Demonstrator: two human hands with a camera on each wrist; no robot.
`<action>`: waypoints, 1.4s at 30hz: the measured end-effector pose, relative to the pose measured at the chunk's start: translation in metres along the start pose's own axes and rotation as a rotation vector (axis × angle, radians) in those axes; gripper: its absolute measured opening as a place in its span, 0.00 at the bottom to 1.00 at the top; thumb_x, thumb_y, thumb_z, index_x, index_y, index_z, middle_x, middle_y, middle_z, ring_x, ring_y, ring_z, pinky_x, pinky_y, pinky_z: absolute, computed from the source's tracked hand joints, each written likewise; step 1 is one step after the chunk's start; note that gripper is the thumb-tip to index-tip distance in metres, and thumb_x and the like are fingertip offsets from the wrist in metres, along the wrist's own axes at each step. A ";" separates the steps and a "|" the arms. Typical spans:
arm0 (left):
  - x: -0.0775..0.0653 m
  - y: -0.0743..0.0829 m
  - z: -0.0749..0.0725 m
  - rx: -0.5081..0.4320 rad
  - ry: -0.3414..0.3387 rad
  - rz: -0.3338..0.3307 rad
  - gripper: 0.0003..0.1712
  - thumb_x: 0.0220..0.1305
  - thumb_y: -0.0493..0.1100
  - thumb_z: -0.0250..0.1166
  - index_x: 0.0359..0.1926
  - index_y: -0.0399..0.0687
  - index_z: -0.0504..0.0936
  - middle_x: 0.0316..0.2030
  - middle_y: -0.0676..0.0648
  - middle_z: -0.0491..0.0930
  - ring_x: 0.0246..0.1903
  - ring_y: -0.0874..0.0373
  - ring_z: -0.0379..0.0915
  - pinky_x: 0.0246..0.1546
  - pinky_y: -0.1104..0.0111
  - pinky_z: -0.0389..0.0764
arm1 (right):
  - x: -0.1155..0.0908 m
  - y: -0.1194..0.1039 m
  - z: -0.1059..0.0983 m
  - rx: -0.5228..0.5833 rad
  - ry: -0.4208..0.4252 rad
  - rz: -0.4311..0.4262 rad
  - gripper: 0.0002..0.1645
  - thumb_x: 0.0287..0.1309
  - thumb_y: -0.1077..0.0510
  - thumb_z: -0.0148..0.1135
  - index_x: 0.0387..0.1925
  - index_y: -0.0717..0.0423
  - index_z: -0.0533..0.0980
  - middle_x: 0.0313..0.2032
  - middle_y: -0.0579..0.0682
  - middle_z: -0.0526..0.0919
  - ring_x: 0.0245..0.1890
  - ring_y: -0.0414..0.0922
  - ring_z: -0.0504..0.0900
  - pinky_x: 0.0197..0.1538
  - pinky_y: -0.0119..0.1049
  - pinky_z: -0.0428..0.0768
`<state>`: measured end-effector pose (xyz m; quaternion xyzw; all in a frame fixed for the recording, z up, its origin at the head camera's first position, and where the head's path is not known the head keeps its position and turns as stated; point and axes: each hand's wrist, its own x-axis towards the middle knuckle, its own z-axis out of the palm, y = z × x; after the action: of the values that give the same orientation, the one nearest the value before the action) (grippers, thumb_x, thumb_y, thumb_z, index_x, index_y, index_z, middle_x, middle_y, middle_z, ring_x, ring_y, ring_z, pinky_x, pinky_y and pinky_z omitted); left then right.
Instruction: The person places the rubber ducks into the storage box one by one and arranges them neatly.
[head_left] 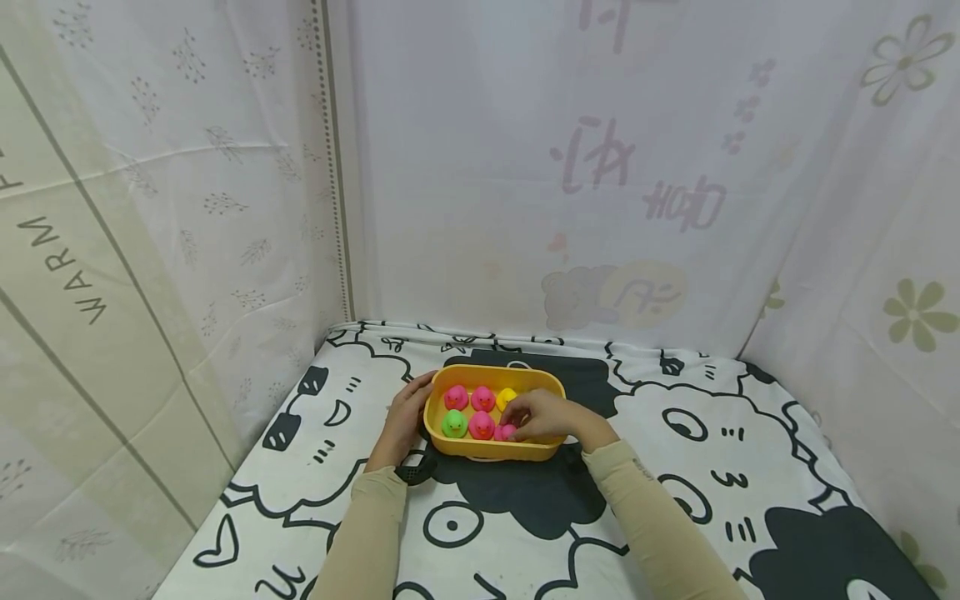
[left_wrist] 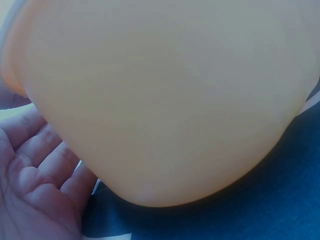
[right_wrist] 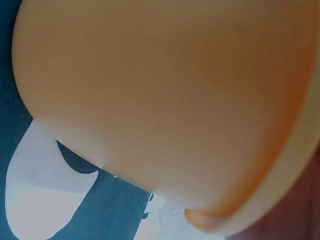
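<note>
A yellow-orange plastic tub (head_left: 495, 451) with rounded corners holds several rubber ducks. My left hand (head_left: 406, 419) rests along the tub's left side; in the left wrist view its loosely extended fingers (left_wrist: 55, 155) lie against the outer wall. My right hand (head_left: 546, 415) reaches over the right part of the tub, its fingertips pinching a pink rubber duck (head_left: 504, 432) in the front row. Left of it sit another pink duck (head_left: 482, 426) and a green duck (head_left: 454, 423). Behind are two pink ducks and a yellow duck (head_left: 506, 398). The right wrist view shows mostly tub wall (right_wrist: 150, 100), hiding the fingers.
The tub stands on a black patch of a white cloth (head_left: 705, 467) printed with cartoon faces. Printed curtains (head_left: 480, 167) hang behind and at both sides. A black band (head_left: 416, 471) is at my left wrist. A thin white loop (head_left: 519, 364) shows behind the tub.
</note>
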<state>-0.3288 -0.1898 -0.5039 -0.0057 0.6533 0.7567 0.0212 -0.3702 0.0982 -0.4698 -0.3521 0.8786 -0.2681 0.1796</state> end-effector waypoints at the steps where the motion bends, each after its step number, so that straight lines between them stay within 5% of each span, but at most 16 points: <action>1: -0.001 0.000 0.000 0.004 -0.001 -0.003 0.25 0.78 0.45 0.51 0.72 0.46 0.69 0.72 0.40 0.64 0.71 0.44 0.61 0.71 0.56 0.63 | 0.000 0.000 0.000 -0.002 0.001 -0.005 0.12 0.57 0.56 0.74 0.43 0.47 0.84 0.35 0.39 0.83 0.39 0.42 0.79 0.44 0.34 0.82; 10: 0.000 0.000 0.000 0.017 0.002 -0.009 0.26 0.78 0.46 0.51 0.73 0.45 0.68 0.72 0.40 0.63 0.70 0.44 0.62 0.70 0.56 0.65 | -0.001 0.004 0.001 0.019 0.003 -0.029 0.12 0.58 0.53 0.73 0.44 0.47 0.84 0.35 0.38 0.83 0.39 0.42 0.80 0.45 0.34 0.83; 18: 0.016 -0.023 -0.005 -0.011 0.019 0.002 0.26 0.78 0.50 0.53 0.72 0.49 0.69 0.72 0.43 0.64 0.71 0.46 0.61 0.72 0.56 0.62 | -0.013 0.011 -0.010 0.045 0.070 -0.030 0.19 0.60 0.47 0.71 0.49 0.51 0.84 0.41 0.39 0.84 0.43 0.41 0.81 0.52 0.37 0.83; 36: 0.017 -0.026 -0.007 0.000 0.065 0.025 0.24 0.76 0.50 0.54 0.69 0.52 0.73 0.68 0.47 0.70 0.68 0.49 0.65 0.70 0.57 0.66 | -0.084 0.041 -0.032 0.180 0.261 0.057 0.22 0.63 0.43 0.67 0.52 0.51 0.82 0.47 0.42 0.85 0.50 0.45 0.83 0.55 0.44 0.83; 42: 0.019 -0.025 -0.004 0.003 0.061 0.013 0.24 0.76 0.51 0.54 0.69 0.54 0.73 0.68 0.48 0.70 0.67 0.50 0.66 0.69 0.58 0.67 | -0.119 0.063 -0.032 0.165 0.322 0.082 0.19 0.63 0.43 0.67 0.50 0.49 0.82 0.46 0.43 0.84 0.50 0.46 0.83 0.53 0.39 0.84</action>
<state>-0.3470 -0.1896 -0.5299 -0.0245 0.6550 0.7552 -0.0040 -0.3375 0.2321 -0.4670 -0.2526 0.8847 -0.3845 0.0759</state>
